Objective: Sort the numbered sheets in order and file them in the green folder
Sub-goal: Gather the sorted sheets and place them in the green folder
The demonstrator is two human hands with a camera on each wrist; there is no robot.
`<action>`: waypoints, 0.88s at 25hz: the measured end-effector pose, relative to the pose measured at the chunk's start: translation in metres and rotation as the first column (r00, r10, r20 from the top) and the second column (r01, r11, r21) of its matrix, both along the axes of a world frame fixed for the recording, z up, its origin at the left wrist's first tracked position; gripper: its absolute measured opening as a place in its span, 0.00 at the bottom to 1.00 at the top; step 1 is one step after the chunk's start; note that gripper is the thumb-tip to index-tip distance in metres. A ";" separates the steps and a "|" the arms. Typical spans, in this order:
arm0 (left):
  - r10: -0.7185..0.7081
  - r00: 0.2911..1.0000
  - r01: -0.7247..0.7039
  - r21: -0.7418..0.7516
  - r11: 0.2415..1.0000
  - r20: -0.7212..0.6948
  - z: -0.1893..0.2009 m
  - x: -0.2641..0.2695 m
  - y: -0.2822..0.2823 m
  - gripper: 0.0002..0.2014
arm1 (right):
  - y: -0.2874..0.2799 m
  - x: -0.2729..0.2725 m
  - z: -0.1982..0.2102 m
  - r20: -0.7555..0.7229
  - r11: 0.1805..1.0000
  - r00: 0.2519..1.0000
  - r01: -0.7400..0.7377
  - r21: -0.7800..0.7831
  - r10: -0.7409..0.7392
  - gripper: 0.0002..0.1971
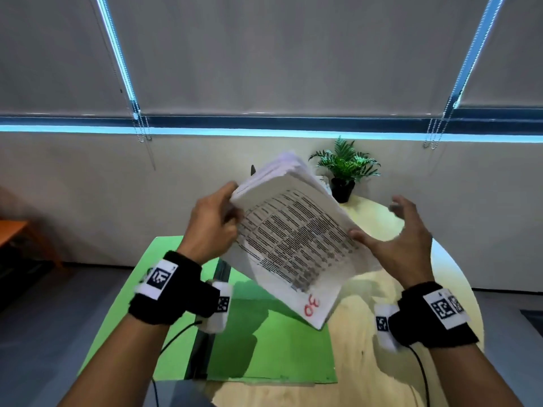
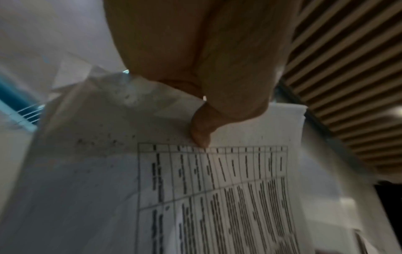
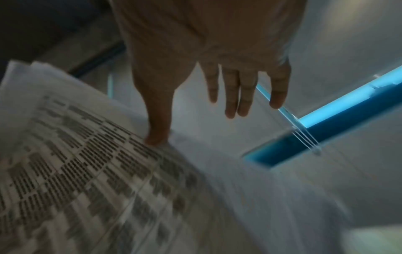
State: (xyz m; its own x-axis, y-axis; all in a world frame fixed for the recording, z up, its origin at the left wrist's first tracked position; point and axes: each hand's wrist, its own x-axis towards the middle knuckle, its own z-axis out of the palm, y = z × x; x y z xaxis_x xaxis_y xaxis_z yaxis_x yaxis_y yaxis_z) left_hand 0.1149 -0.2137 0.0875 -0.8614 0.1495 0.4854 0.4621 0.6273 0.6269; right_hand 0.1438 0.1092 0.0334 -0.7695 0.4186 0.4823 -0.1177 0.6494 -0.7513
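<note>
A thick stack of printed sheets [image 1: 293, 230] is held tilted in the air above the table; its top sheet carries a table of text and a red "30" near the lower corner. My left hand [image 1: 214, 218] grips the stack's left edge, its thumb [image 2: 201, 130] pressing on the top sheet [image 2: 217, 197]. On the stack's right side my right hand [image 1: 390, 230] is spread, straight fingers [image 3: 230, 96] off the paper and only the thumb [image 3: 157, 123] touching the top sheet [image 3: 76, 163]. The green folder [image 1: 264, 333] lies open on the table below.
The round light wooden table [image 1: 382, 333] carries a potted green plant [image 1: 345, 168] at its far edge. A grey wall with lowered blinds stands behind. An orange piece of furniture [image 1: 11, 233] sits at the far left.
</note>
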 end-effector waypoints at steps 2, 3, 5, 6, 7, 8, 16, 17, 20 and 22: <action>-0.065 0.996 0.055 -0.163 0.985 -0.059 0.029 0.004 0.009 0.11 | -0.013 -0.001 0.026 -0.032 0.973 0.980 -0.189 0.130 0.194 0.38; -0.091 0.993 0.074 -0.217 0.973 -0.072 0.040 0.006 0.013 0.12 | -0.021 0.000 0.034 0.008 0.939 0.943 -0.331 0.095 0.331 0.31; -0.140 0.989 0.123 -0.242 0.962 -0.055 0.054 0.007 0.022 0.14 | -0.035 -0.001 0.041 0.047 0.847 0.847 -0.525 -0.081 0.530 0.16; -0.149 0.986 0.130 -0.214 0.968 -0.072 0.056 0.005 0.024 0.14 | -0.040 -0.001 0.040 0.009 0.809 0.820 -0.563 -0.168 0.572 0.13; -0.120 0.983 0.097 -0.164 0.982 -0.138 0.056 0.003 0.025 0.14 | -0.042 -0.001 0.036 -0.041 0.797 0.821 -0.564 -0.216 0.570 0.12; -0.033 0.970 0.008 -0.107 0.994 -0.239 0.052 -0.001 0.024 0.16 | -0.044 -0.001 0.033 -0.089 0.804 0.837 -0.544 -0.240 0.540 0.11; -0.182 0.921 -0.086 0.637 0.766 0.343 -0.063 0.002 0.043 0.20 | -0.049 0.001 0.009 -0.222 0.809 0.917 -0.396 -0.434 0.330 0.09; -0.161 0.935 -0.080 0.630 0.773 0.317 -0.067 0.002 0.047 0.18 | -0.050 0.003 0.007 -0.229 0.804 0.919 -0.392 -0.447 0.321 0.10; -0.159 0.955 -0.041 0.645 0.763 0.249 -0.066 -0.001 0.060 0.16 | -0.053 0.005 -0.003 -0.231 0.827 0.939 -0.336 -0.450 0.256 0.12; -0.097 0.972 -0.062 0.635 0.770 0.212 -0.064 0.003 0.072 0.13 | -0.059 0.003 -0.009 -0.209 0.827 0.950 -0.306 -0.472 0.232 0.14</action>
State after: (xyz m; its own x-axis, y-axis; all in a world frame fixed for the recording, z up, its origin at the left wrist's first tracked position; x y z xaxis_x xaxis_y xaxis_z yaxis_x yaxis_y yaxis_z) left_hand 0.1180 -0.1417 0.0237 -0.9561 -0.1076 0.2725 0.2694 0.0427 0.9621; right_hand 0.1471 0.0501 0.0241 -0.8284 0.4148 0.3765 -0.3579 0.1251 -0.9253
